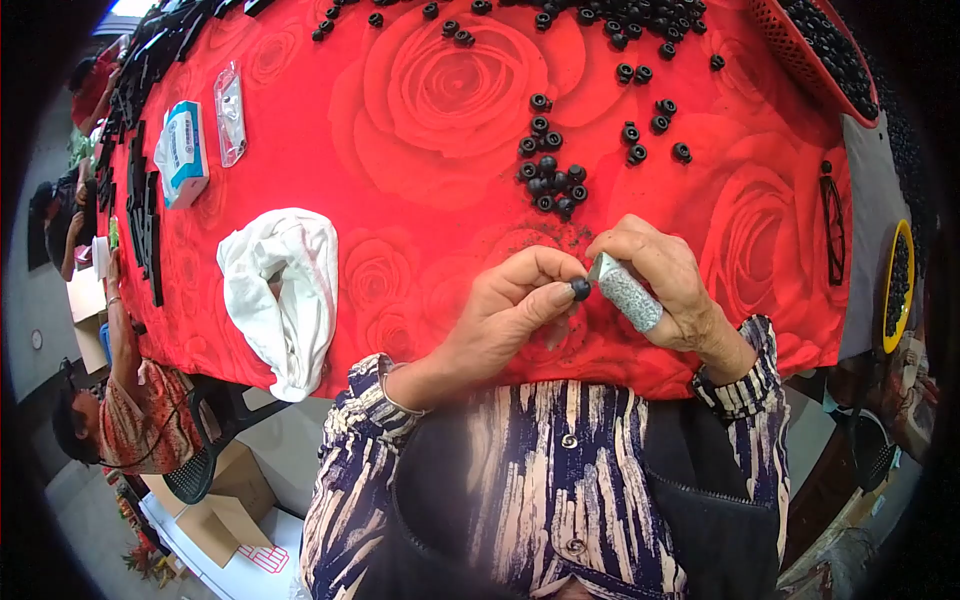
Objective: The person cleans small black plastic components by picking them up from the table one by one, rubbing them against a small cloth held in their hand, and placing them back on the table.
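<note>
My left hand [510, 308] pinches a small round black part [580, 289] between thumb and fingertips. Wrapped in my right hand [668, 280] is a short tool with a thick, speckled silver-grey handle [630, 298]. Its narrow metal end, at the top left, is beside the black part; whether they touch I cannot tell. Just beyond my hands sits a cluster of similar black parts [545, 180] on the red rose-patterned tablecloth [430, 170]. Dark crumbs [530, 235] are scattered between the cluster and my hands.
A crumpled white cloth [310, 270] lies to the left, with a tissue pack [184, 155] and a clear plastic packet [230, 115] beyond it. Black strips [140, 200] line the left edge. At right are a red basket [790, 45] and folded glasses [832, 220]. People sit along the left.
</note>
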{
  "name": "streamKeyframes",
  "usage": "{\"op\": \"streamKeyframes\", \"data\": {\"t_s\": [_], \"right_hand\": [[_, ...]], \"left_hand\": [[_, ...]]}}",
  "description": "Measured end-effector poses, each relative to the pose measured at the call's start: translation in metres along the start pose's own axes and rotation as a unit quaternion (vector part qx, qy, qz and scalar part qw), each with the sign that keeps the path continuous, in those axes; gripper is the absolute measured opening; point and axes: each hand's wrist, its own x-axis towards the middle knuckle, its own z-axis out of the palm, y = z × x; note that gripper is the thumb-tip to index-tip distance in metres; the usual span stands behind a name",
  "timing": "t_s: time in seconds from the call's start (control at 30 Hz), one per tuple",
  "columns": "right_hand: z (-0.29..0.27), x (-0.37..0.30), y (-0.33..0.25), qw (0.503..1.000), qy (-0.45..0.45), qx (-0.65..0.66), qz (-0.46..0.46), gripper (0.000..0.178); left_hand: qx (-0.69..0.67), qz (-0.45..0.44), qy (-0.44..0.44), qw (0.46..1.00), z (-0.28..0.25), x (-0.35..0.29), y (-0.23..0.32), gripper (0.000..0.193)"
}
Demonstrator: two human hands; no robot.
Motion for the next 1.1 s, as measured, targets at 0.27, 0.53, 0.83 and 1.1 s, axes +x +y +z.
{"op": "streamKeyframes", "data": {"t_s": [0.27, 0.53, 0.83, 1.1], "right_hand": [[-0.0004, -0.0003, -0.0001, 1.0, -0.009, 0.0, -0.002, 0.025], [0.0012, -0.0028, 0.0041, 1.0, 0.003, -0.003, 0.003, 0.025], [0.0023, -0.004, 0.0069, 1.0, -0.007, -0.001, 0.007, 0.025], [-0.0002, -0.002, 0.0077, 1.0, -0.02, 0.0, 0.017, 0.026]], "left_hand": [[-0.005, 0.005, 0.003, 1.0, 0.0008, 0.0008, 0.0, 0.017], [0.01, 0.004, 0.0, 1.0, -0.0016, 0.0019, -0.0022, 0.018], [-0.017, -0.011, -0.002, 1.0, -0.0031, 0.0029, -0.0023, 0.02], [0.005, 0.012, 0.025, 1.0, 0.0022, 0.0018, -0.006, 0.019]]}}
